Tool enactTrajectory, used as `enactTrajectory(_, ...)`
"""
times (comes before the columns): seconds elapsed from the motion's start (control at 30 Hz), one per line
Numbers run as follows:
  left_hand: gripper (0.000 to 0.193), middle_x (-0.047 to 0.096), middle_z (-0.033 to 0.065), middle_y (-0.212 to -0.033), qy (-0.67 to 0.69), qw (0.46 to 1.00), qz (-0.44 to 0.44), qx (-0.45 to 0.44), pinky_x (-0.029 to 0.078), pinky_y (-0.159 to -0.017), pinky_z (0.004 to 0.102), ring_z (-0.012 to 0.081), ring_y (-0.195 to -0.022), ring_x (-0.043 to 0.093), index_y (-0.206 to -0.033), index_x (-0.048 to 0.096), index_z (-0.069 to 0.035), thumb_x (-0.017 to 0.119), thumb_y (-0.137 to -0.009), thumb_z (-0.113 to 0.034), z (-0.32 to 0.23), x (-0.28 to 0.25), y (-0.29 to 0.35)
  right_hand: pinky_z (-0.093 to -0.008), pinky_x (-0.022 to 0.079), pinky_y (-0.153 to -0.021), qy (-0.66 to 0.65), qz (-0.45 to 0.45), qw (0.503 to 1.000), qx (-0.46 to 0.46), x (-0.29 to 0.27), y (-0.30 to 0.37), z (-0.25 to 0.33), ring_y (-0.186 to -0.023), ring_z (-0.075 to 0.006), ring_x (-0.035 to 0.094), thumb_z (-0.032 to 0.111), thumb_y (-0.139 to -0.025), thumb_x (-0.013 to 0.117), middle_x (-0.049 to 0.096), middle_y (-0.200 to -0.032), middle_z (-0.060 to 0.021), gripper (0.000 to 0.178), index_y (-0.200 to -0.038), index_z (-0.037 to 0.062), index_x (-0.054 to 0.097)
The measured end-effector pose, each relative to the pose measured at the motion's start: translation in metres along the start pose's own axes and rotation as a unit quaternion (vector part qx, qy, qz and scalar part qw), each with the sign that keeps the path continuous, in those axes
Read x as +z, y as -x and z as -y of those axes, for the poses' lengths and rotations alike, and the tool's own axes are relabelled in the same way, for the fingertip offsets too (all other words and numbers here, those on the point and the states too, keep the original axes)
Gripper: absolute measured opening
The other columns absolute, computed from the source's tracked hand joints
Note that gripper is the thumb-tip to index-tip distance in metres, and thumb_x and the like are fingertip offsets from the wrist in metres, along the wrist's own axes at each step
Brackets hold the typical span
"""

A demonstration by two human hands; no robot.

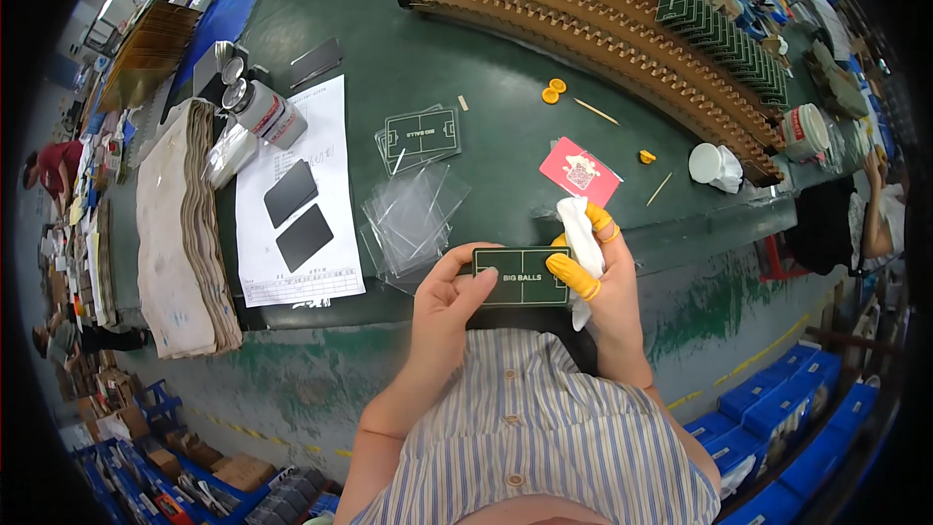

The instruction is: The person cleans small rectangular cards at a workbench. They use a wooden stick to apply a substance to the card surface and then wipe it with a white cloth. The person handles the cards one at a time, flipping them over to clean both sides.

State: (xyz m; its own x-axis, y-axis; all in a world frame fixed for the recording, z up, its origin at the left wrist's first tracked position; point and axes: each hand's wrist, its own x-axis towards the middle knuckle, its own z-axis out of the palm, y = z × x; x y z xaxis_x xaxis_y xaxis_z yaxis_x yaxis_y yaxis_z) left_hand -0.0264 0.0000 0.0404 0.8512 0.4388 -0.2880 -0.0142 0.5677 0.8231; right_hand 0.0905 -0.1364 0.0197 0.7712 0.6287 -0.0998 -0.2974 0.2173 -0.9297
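A dark green card with white pitch-like lines and lettering is held level at the table's near edge. Its left end is pinched between the thumb and fingers of my left hand. My right hand, with yellow finger cots on several fingers, grips the card's right end and also a white cloth. Left of the cards' holder hands lies a loose pile of clear plastic sleeves. Beyond it, similar green cards lie in clear covers. A red card with a pale print rests ahead of my right hand.
Long brown slotted racks cross the far right, one bearing upright green cards. A white tub stands right. At left are a printed sheet with black cards, a bottle and a stacked cloth pile.
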Motion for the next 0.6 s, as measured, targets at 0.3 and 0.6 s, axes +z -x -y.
enactTrajectory(0.3, 0.026, 0.067, 0.009, -0.092, -0.009, 1.0, -0.02, -0.006, 0.044, -0.079, 0.0208, 0.009, -0.085, 0.062, -0.115, 0.047, -0.001, 0.055, -0.09, -0.005, 0.002, 0.001, -0.001, -0.0151, 0.024, -0.049, -0.054, -0.048, 0.994, -0.086, -0.011, -0.005, 0.0, -0.054, 0.0, 0.029, 0.025, -0.095, 0.049, 0.059, -0.097, -0.0128, 0.044, -0.128, -0.0005, 0.038)
enactTrajectory(0.6, 0.028, 0.067, 0.0107, -0.092, 0.007, 0.999, -0.029, 0.01, 0.045, -0.077, 0.0212, 0.0095, -0.083, 0.062, -0.116, 0.045, -0.002, 0.055, -0.09, -0.005, 0.001, -0.003, 0.0, -0.0147, 0.026, -0.047, -0.029, -0.056, 0.993, -0.099, -0.012, 0.0, 0.0, -0.054, -0.0017, 0.037, 0.015, -0.088, 0.058, 0.059, -0.095, -0.0141, 0.04, -0.122, -0.0011, 0.046)
